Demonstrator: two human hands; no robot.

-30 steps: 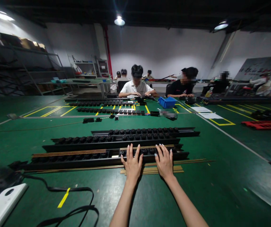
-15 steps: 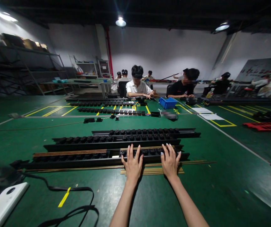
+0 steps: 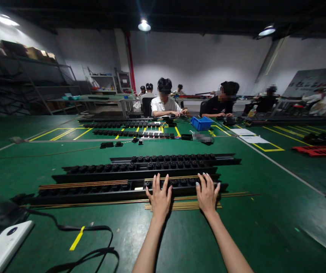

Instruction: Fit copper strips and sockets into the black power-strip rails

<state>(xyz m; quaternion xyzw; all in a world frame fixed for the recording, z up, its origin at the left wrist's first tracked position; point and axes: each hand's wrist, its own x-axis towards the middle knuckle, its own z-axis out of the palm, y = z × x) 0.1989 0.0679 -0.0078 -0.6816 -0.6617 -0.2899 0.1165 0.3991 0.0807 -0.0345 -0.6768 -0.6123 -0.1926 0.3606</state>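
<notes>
My left hand (image 3: 160,199) lies with fingers spread over the nearest black rail (image 3: 94,196), which carries a row of black blocks (image 3: 181,182). Farther right along that rail is my right hand (image 3: 207,195), its fingers also apart. The fingertips of both reach thin brass rods (image 3: 189,178) lying lengthwise on top; whether they press on them I cannot tell. Copper-coloured rods (image 3: 84,184) rest on the rail's left part. More brass rods (image 3: 184,206) lie on the table in front of the rail, partly beneath my wrists.
Behind stand two more black rails (image 3: 83,176) with blocks. A white phone (image 3: 6,246), black strap (image 3: 77,227) and yellow tape piece (image 3: 77,239) lie at left. Across the green table are a blue bin (image 3: 202,123), red parts (image 3: 319,150) and co-workers (image 3: 164,102).
My right hand has shifted slightly to the right along the rail. My left hand stays almost in place, fingers still spread.
</notes>
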